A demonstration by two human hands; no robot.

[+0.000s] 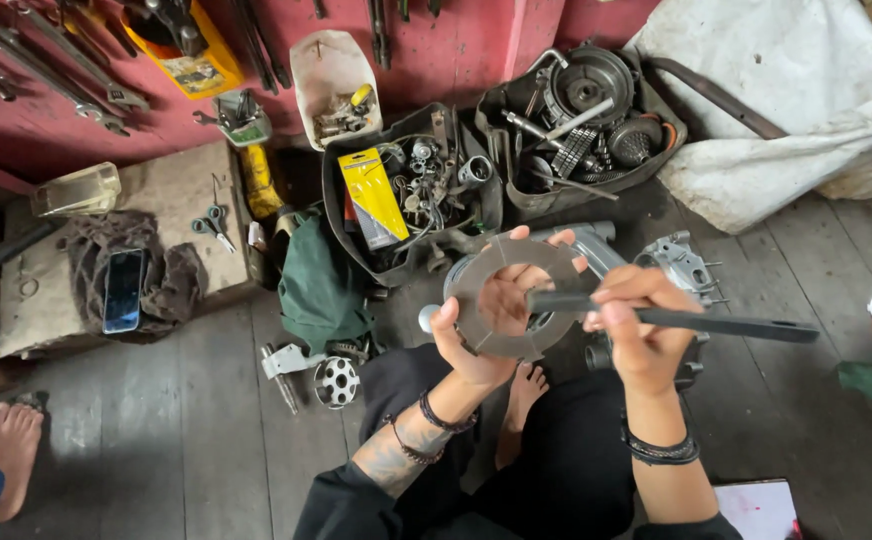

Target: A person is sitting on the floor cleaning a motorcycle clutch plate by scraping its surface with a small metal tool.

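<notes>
Right hand (646, 320) lays dark file (696, 322) across ring plate's (476, 300) edge.

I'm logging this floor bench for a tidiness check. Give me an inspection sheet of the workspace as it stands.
Surface: worn grey wooden floor.
Job's things: flat grey ring plate in the left hand; long dark flat file in the right hand, its tip against the ring.
Clutter: two black tubs of engine parts, green cloth, scissors, phone.
Hands: both closed on their things.
Cables: nothing seen.
Surroundings: red wall with hung spanners, white sack, another person's bare foot.
</notes>
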